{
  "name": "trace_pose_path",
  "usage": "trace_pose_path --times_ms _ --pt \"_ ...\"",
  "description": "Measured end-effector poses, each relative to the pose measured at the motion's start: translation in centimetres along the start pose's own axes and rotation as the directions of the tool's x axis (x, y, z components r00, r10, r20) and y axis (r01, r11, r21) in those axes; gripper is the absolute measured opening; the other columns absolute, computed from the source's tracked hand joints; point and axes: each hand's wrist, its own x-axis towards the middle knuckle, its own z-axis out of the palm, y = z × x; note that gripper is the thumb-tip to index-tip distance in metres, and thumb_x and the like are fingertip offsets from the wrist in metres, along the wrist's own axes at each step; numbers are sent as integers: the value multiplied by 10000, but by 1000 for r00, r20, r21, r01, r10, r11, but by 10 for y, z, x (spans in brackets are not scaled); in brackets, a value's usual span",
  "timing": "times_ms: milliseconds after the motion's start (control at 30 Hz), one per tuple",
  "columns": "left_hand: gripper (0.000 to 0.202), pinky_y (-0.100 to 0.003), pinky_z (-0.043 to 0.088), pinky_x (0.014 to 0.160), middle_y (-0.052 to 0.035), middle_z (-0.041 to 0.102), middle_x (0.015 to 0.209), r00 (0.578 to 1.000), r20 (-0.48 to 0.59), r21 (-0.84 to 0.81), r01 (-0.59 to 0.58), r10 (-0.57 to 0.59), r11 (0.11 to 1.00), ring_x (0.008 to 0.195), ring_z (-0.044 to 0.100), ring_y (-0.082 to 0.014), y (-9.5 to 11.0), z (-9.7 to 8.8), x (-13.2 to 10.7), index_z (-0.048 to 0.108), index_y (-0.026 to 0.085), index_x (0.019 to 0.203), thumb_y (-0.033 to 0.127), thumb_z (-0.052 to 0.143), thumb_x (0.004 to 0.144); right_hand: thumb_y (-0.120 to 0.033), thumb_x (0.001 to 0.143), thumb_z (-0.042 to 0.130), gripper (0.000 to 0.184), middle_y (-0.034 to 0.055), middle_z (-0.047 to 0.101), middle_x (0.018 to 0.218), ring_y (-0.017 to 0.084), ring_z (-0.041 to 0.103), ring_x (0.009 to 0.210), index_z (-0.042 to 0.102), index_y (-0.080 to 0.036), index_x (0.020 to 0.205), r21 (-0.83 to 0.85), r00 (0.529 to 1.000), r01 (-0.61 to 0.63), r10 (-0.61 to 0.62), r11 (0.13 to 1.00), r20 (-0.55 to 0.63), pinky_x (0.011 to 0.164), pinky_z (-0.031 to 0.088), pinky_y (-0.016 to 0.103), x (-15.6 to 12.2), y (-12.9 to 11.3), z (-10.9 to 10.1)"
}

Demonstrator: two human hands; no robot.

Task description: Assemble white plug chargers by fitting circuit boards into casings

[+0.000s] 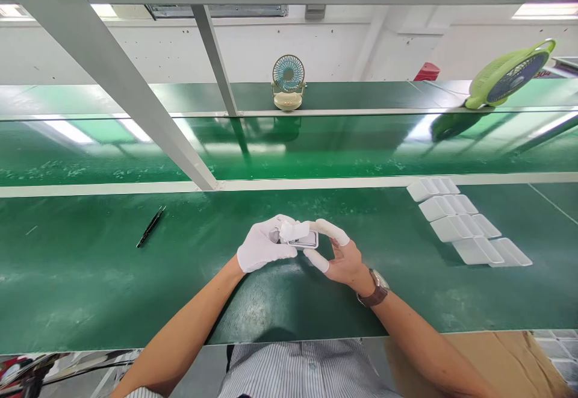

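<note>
A small white rectangular case (304, 241) with a darker inside is held over the green bench, in front of my body. A white flap or piece of film (294, 230) stands up along its far side; I cannot tell which. My left hand (265, 245), in a white glove, is closed around the case's left end. White covers sit on the thumb and forefinger of my right hand (338, 254), which pinches the right end, the forefinger by the white piece and the thumb at the near corner. The fingers partly hide the case.
Black tweezers (151, 227) lie on the bench to the left. Several translucent white trays (469, 223) overlap at the right. A slanting grey post (149, 103) rises from the bench's back rail. Behind it are a small fan (289, 79) and a green fan (510, 76).
</note>
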Motion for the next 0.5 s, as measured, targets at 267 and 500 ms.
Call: trace_pose_path --times_ms 267,500 --pt "469 -280 496 723 -91 645 1080 994 -38 129 -97 102 987 896 601 -193 5 9 -1 720 166 1057 230 929 642 -32 805 718 720 105 690 1295 250 679 1170 507 -266 1453 1 1000 26 -26 1000 18 1024 583 438 4 -4 -1" --pt "465 -287 497 731 -106 638 1128 991 -52 213 -109 123 971 957 604 -220 9 13 -3 703 164 1094 239 896 678 -27 815 691 702 112 681 1286 250 663 1155 501 -260 1450 -42 996 56 -53 998 66 967 588 436 10 -9 -5"
